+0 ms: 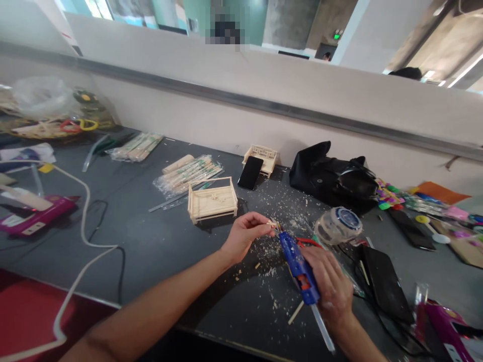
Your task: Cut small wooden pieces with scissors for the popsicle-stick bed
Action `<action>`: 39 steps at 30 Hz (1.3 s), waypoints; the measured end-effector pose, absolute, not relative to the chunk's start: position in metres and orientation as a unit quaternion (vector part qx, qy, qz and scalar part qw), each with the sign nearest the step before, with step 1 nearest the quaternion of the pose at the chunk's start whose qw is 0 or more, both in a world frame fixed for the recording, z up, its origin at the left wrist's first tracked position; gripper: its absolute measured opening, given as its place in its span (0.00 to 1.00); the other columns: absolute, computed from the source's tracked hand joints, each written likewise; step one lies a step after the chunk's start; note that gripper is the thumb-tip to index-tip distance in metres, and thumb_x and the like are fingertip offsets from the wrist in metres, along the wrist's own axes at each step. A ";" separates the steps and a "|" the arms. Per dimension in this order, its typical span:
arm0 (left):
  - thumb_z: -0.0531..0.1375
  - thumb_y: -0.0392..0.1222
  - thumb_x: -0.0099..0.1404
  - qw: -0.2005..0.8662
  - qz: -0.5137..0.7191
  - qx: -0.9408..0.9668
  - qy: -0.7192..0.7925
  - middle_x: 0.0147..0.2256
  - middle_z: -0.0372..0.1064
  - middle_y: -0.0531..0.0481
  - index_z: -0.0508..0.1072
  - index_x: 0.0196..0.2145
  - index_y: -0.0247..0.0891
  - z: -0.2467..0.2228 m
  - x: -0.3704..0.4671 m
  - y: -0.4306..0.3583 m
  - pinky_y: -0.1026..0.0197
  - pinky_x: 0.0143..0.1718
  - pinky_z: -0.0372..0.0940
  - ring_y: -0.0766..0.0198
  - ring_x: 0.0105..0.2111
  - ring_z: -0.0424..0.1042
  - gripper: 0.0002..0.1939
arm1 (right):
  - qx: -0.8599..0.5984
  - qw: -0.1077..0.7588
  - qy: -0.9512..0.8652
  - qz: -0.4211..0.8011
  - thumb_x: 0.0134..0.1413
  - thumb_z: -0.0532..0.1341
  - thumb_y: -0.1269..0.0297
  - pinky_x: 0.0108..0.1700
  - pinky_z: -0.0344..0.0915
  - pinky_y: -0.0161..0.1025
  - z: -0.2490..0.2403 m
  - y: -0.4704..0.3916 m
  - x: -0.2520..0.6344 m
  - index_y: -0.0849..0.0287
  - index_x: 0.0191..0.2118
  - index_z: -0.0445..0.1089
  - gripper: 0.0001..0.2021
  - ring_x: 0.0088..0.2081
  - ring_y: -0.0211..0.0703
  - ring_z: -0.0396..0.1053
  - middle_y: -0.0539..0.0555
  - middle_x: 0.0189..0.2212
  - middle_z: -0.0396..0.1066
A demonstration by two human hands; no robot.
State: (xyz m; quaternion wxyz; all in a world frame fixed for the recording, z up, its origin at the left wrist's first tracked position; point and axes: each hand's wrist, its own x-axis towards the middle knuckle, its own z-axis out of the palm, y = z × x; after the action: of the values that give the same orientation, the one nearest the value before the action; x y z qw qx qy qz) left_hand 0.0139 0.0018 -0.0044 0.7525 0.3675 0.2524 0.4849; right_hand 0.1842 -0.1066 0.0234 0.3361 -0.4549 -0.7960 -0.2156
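Bare forearms (162, 306) reach in over the near edge of the bench (158, 251), both hands busy out past its middle. Over at the left end sits a purple power strip (60, 206), a white cable (57, 324) snaking down past the near edge, and up in the far left corner a shallow basket (45, 134) carries scissors (80, 124) with red and yellow handles. Along toward the far edge come two plastic-wrapped packs of wooden sticks (138, 147) (192, 173), then a little wooden frame (213, 201) standing just in front of the second pack. And it's the left hand (243, 236), thumb and fingertips pinching a tiny wooden piece (271, 223) above the scattered chips mid-bench! Behind it, a black phone (250, 172) leans on a small wooden seat (267, 158) by the far edge. Next, the blue glue gun (292, 254), nozzle right up at the piece; touching or not, I can't tell. Right hand (330, 284) has its fingers wrapped around the gun, a clear glue stick (322, 329) poking out the back toward the near edge. Further right, a black bag (309, 168) slumps by the far edge, a clear jar (324, 226) in front of it, a flat black device (388, 281) nearer, and another purple power strip (445, 324) at the near right corner.
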 end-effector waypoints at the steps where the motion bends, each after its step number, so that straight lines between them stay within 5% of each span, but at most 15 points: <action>1: 0.76 0.44 0.42 0.748 0.489 0.369 0.255 0.26 0.78 0.51 0.75 0.24 0.35 -0.004 0.014 0.002 0.61 0.34 0.70 0.65 0.25 0.74 0.17 | -0.458 0.328 -0.797 -0.218 0.65 0.50 0.68 0.40 0.73 0.46 0.022 -0.106 0.183 0.60 0.51 0.68 0.14 0.39 0.48 0.75 0.59 0.36 0.76; 39: 0.73 0.45 0.47 0.662 0.499 0.476 0.293 0.28 0.78 0.48 0.76 0.25 0.37 -0.007 0.011 0.001 0.60 0.35 0.71 0.62 0.29 0.75 0.12 | -0.460 0.291 -0.808 -0.227 0.61 0.51 0.71 0.38 0.72 0.43 0.013 -0.101 0.179 0.59 0.48 0.67 0.12 0.37 0.48 0.72 0.58 0.33 0.75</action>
State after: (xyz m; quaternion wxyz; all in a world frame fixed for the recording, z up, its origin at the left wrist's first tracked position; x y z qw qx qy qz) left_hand 0.0113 0.0008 -0.0066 0.6624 0.4755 0.2932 0.4991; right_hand 0.1793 -0.1014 0.0127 0.2909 -0.4596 -0.8078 -0.2271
